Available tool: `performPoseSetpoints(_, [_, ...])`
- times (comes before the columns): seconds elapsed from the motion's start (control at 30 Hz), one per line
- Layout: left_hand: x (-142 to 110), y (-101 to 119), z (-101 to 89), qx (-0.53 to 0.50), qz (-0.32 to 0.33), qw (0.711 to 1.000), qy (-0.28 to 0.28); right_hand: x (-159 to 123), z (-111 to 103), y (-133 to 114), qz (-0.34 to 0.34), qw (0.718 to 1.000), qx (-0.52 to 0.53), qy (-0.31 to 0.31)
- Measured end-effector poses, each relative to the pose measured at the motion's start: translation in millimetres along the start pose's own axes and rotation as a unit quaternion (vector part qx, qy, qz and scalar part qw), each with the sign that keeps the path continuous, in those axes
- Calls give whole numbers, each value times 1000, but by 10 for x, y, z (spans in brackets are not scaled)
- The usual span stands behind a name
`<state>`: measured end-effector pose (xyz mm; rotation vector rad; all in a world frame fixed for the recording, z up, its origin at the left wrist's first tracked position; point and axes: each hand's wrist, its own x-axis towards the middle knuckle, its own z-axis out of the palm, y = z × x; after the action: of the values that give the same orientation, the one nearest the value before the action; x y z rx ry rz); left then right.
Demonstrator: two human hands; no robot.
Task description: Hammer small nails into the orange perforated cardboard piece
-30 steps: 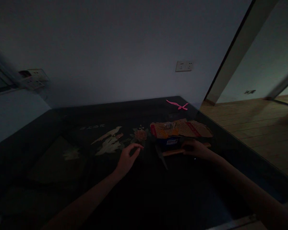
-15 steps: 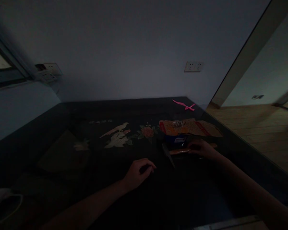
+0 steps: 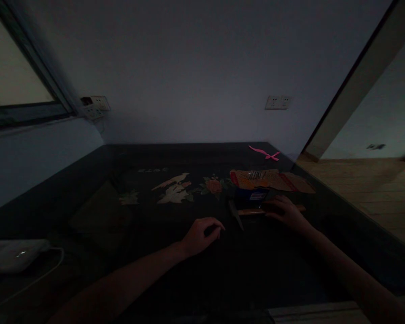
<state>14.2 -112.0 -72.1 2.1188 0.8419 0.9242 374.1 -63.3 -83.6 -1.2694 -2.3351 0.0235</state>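
Note:
A hammer with a wooden handle (image 3: 251, 212) and a dark metal head (image 3: 236, 216) lies on the dark tabletop. My right hand (image 3: 285, 213) is over its handle, fingers around the wood; the handle's end shows past the hand. My left hand (image 3: 198, 236) is left of the hammer head, apart from it. Its fingers are loosely curved, the thumb and index tips close but not pressed together, with nothing visible between them. Just behind the hammer stands a dark blue box (image 3: 248, 194), with a torn piece of printed brown cardboard (image 3: 273, 178) above it.
A pink ribbon (image 3: 266, 154) lies at the table's far right corner. At the left edge is a white device (image 3: 16, 255) with a white cable. A bird and flower picture (image 3: 175, 191) decorates the tabletop. A wall with sockets (image 3: 277, 102) rises behind. The light is dim.
The view has shifted, bringing more of the white device in at left. The hammer appears slightly farther left relative to the box. Both hands keep nearly the same places.

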Motion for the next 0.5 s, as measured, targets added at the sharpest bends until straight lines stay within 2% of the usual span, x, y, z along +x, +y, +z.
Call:
performPoseSetpoints(0.1, [-4,-1,1,46,40,997,36,-19,-69,-400,-21,999,34,30])
performPoseSetpoints(0.17, [-31,-16,31,83,101,991,33,-8,-48,-801,-73,995,71,-6])
performPoseSetpoints(0.23, [-87,-56,94,113,193,974,-24,21,53,-1227,-159,979,108,-67])
performPoseSetpoints(0.33, [-205,-174,217,165,316,919,-169,77,338,-1700,-288,935,148,-142])
performPoseSetpoints(0.4, [-272,-267,277,208,325,886,-257,111,568,-1823,-339,908,164,-181])
performPoseSetpoints(0.43, [-296,-307,292,217,304,883,-284,123,681,-1833,-350,901,166,-197])
performPoseSetpoints(0.5, [-326,-360,293,220,247,895,-299,139,879,-1789,-357,892,161,-224])
